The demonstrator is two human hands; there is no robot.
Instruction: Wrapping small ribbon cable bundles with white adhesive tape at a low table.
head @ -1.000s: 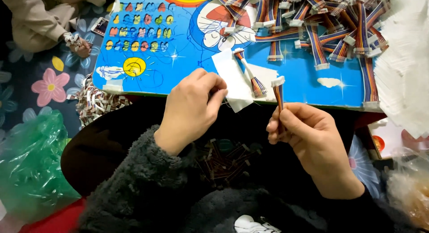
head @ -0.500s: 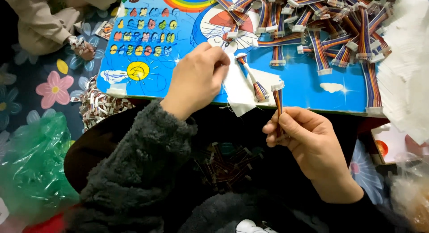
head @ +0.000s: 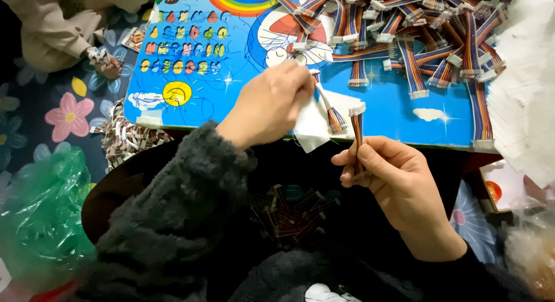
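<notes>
My right hand [head: 387, 172] grips a short multicoloured ribbon cable [head: 357, 125] upright, its white connector at the top. My left hand [head: 272, 102] rests over the white paper sheet [head: 315, 125] near the front edge of the blue cartoon board [head: 231, 65], fingertips closed by another ribbon cable [head: 329, 108] that lies on the sheet. Whether the fingers pinch the paper or that cable is hidden. Both arms wear dark fuzzy sleeves.
A heap of several ribbon cables [head: 416, 30] covers the board's far right. A stack of white paper [head: 526, 99] lies at the right edge. A green plastic bag [head: 40, 221] sits at lower left, paper scraps [head: 124, 140] beside the board. Another person's sleeve [head: 52, 30] is at top left.
My left hand has moved forward from near my body onto the white paper on the board. My right hand has kept its cable upright, almost still.
</notes>
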